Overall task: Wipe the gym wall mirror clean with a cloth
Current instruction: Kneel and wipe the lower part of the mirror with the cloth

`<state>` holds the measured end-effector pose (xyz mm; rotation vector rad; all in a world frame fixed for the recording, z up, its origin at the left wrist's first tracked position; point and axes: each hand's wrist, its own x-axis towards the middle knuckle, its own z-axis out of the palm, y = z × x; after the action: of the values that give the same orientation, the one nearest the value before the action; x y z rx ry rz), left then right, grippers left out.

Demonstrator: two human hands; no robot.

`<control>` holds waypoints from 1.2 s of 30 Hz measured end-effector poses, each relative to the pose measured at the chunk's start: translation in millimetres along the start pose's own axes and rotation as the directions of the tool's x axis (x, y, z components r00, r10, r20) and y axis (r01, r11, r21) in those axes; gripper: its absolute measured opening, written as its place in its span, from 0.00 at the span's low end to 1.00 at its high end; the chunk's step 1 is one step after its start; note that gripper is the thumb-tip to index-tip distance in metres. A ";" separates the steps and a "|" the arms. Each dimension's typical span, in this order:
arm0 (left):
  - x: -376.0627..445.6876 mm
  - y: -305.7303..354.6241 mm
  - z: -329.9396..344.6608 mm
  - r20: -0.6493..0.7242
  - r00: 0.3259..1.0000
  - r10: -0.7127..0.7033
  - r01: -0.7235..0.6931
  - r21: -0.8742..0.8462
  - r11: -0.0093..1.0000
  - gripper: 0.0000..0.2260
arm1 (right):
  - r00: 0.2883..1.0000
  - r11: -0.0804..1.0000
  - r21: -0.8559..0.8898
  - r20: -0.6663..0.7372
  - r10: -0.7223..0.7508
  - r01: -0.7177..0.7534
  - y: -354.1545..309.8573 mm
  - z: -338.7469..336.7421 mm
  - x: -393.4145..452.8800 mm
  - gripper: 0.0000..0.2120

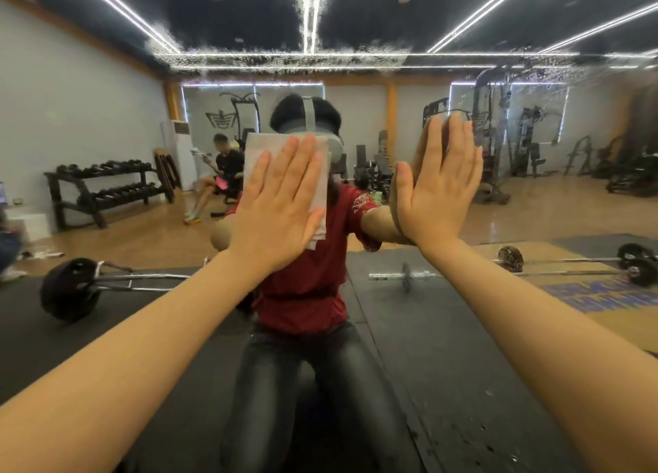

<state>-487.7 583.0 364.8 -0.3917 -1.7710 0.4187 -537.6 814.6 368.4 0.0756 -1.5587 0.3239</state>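
The gym wall mirror [534, 205] fills the whole view right in front of me. My left hand [281, 202] presses a folded white cloth [322, 173] flat against the glass with straight fingers. To its right, my right hand [439, 184] lies flat on the bare glass, fingers straight, holding nothing. A band of wet spray droplets [285, 59] runs across the upper mirror, above both hands. More droplets speckle the glass at the upper right and lower right.
Everything else is reflection: my own figure in a red shirt, barbells on black mats, a dumbbell rack at left, weight machines at right, and a seated person behind.
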 end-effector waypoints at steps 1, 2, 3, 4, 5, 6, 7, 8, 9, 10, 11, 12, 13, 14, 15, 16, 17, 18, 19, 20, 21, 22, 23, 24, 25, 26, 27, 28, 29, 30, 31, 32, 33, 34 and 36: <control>-3.9 5.4 2.0 -0.001 1.000 0.011 -0.011 -0.012 1.000 0.32 | 1.000 1.000 -0.002 -0.002 0.000 0.000 0.0 -0.1 -0.2 0.31; -10.3 11.6 4.6 -0.001 0.999 0.046 -0.046 -0.020 0.999 0.32 | 1.000 1.000 -0.005 -0.003 -0.001 0.001 -0.2 -0.3 -0.4 0.31; -18.4 18.6 7.3 0.000 0.995 0.100 -0.100 -0.023 0.995 0.32 | 1.000 1.000 -0.007 0.001 -0.002 0.002 -0.1 -0.5 -0.6 0.31; -27.2 25.7 10.3 0.000 0.987 0.163 -0.163 -0.026 0.986 0.32 | 1.000 1.000 -0.006 0.011 -0.003 0.003 0.2 -1.2 -0.3 0.31; -37.0 32.9 13.2 0.000 0.974 0.224 -0.224 -0.029 0.974 0.32 | 1.000 1.000 0.000 0.029 -0.005 0.005 0.8 -3.0 0.6 0.31; -47.2 40.2 15.6 0.007 0.960 0.281 -0.280 -0.038 0.959 0.32 | 0.999 1.000 0.013 0.052 -0.012 0.011 1.9 -5.8 1.5 0.32; -57.3 47.6 17.5 0.029 0.942 0.334 -0.332 -0.055 0.942 0.32 | 0.996 0.999 0.035 0.084 -0.024 0.021 3.9 -9.7 1.9 0.32; -66.4 54.2 18.7 0.058 0.922 0.383 -0.378 -0.075 0.923 0.31 | 0.992 0.997 0.065 0.119 -0.040 0.032 7.0 -14.4 1.7 0.33; -73.6 59.0 19.7 0.083 0.903 0.422 -0.415 -0.089 0.906 0.31 | 0.987 0.994 0.097 0.149 -0.055 0.040 11.5 -20.1 0.4 0.33; -78.5 61.3 20.5 0.100 0.888 0.448 -0.440 -0.093 0.893 0.31 | 0.984 0.992 0.123 0.165 -0.060 0.039 17.4 -26.5 -1.9 0.33; -79.8 60.6 21.1 0.107 0.877 0.469 -0.462 -0.084 0.883 0.31 | 0.984 0.990 0.138 0.169 -0.052 0.028 25.0 -32.2 -5.4 0.33; -77.6 58.0 21.4 0.105 0.868 0.484 -0.480 -0.066 0.875 0.31 | 0.985 0.990 0.141 0.169 -0.036 0.012 34.4 -37.2 -10.4 0.33; -71.0 53.7 20.9 0.095 0.869 0.485 -0.483 -0.044 0.874 0.31 | 0.985 0.990 0.138 0.172 -0.023 -0.001 44.8 -40.8 -16.3 0.32; -59.8 48.4 19.1 0.077 0.884 0.461 -0.461 -0.023 0.887 0.31 | 0.983 0.991 0.134 0.184 -0.015 -0.010 55.6 -43.7 -22.9 0.32; -45.0 42.8 16.6 0.053 0.909 0.414 -0.415 -0.004 0.910 0.31 | 0.978 0.991 0.132 0.210 -0.008 -0.020 65.9 -46.0 -29.8 0.32; -27.7 37.5 13.8 0.027 0.932 0.361 -0.361 0.008 0.932 0.32 | 0.969 0.991 0.131 0.246 0.003 -0.037 75.1 -47.9 -35.6 0.33; -10.2 33.6 10.8 0.004 0.948 0.320 -0.320 0.013 0.947 0.32 | 0.958 0.990 0.130 0.285 0.018 -0.057 83.1 -49.9 -40.3 0.34; 5.4 31.3 8.0 -0.011 0.955 0.296 -0.296 0.011 0.955 0.32 | 0.947 0.989 0.127 0.319 0.030 -0.074 89.6 -51.9 -44.2 0.35; 17.7 30.7 6.4 -0.017 0.959 0.284 -0.284 0.009 0.959 0.31 | 0.939 0.989 0.123 0.343 0.032 -0.078 94.4 -53.5 -46.9 0.36; 25.7 31.5 5.9 -0.025 0.962 0.272 -0.272 0.010 0.962 0.31 | 0.933 0.991 0.115 0.360 0.023 -0.069 97.9 -54.4 -48.4 0.37; 29.1 33.3 6.5 -0.037 0.965 0.259 -0.258 0.013 0.966 0.30 | 0.928 0.993 0.102 0.372 0.009 -0.051 100.3 -54.5 -49.2 0.38; 27.8 35.7 7.7 -0.057 0.966 0.253 -0.252 0.017 0.967 0.29 | 0.925 0.995 0.091 0.379 -0.004 -0.032 101.9 -53.9 -49.5 0.38; 22.3 39.3 10.2 -0.076 0.960 0.270 -0.269 0.020 0.963 0.29 | 0.924 0.996 0.082 0.381 -0.010 -0.024 102.7 -53.2 -49.5 0.39; 13.4 44.9 13.6 -0.092 0.944 0.318 -0.317 0.026 0.948 0.28 | 0.925 0.997 0.076 0.379 -0.007 -0.023 103.4 -52.5 -49.2 0.39; 1.1 52.1 18.0 -0.093 0.915 0.392 -0.391 0.033 0.920 0.27 | 0.927 0.997 0.069 0.375 -0.004 -0.024 103.8 -51.5 -49.3 0.39; -12.7 60.7 22.7 -0.076 0.877 0.475 -0.474 0.033 0.880 0.27 | 0.929 0.998 0.061 0.369 -0.003 -0.021 104.0 -50.9 -49.5 0.39; -27.5 70.3 27.4 -0.042 0.834 0.551 -0.550 0.022 0.835 0.27 | 0.931 0.999 0.051 0.365 -0.006 -0.013 104.4 -50.8 -50.0 0.39; -40.8 78.2 31.3 -0.001 0.794 0.607 -0.607 0.009 0.794 0.28 | 0.931 0.999 0.039 0.366 -0.011 -0.004 104.9 -50.8 -50.3 0.39; -51.0 83.1 34.6 0.041 0.766 0.642 -0.642 0.000 0.766 0.28 | 0.929 1.000 0.028 0.371 -0.013 0.003 105.3 -50.9 -50.3 0.39; -56.1 84.1 37.0 0.072 0.746 0.662 -0.663 -0.004 0.748 0.28 | 0.927 1.000 0.020 0.376 -0.014 0.008 105.6 -50.9 -50.2 0.39; -55.1 80.7 38.1 0.086 0.735 0.673 -0.675 -0.001 0.738 0.28 | 0.926 1.000 0.014 0.378 -0.014 0.010 105.5 -51.2 -50.0 0.39; -48.2 74.5 36.7 0.083 0.741 0.666 -0.669 0.008 0.743 0.28 | 0.926 1.000 0.013 0.378 -0.015 0.010 105.2 -51.3 -50.0 0.39; -36.0 67.0 32.4 0.068 0.770 0.635 -0.637 0.015 0.771 0.28 | 0.925 1.000 0.018 0.379 -0.015 0.009 105.0 -51.3 -50.2 0.39; -19.6 59.2 25.9 0.041 0.815 0.577 -0.579 0.020 0.815 0.28 | 0.924 1.000 0.024 0.381 -0.014 0.005 104.7 -51.3 -50.4 0.38; 15.2 47.4 13.7 -0.010 0.890 0.455 -0.455 0.025 0.890 0.28 | 0.923 1.000 0.024 0.385 -0.011 0.002 104.2 -51.0 -51.2 0.38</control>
<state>-502.6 630.8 352.1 -0.8002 -1.6492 0.7634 -513.3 919.0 300.6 0.1712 -1.9458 0.3350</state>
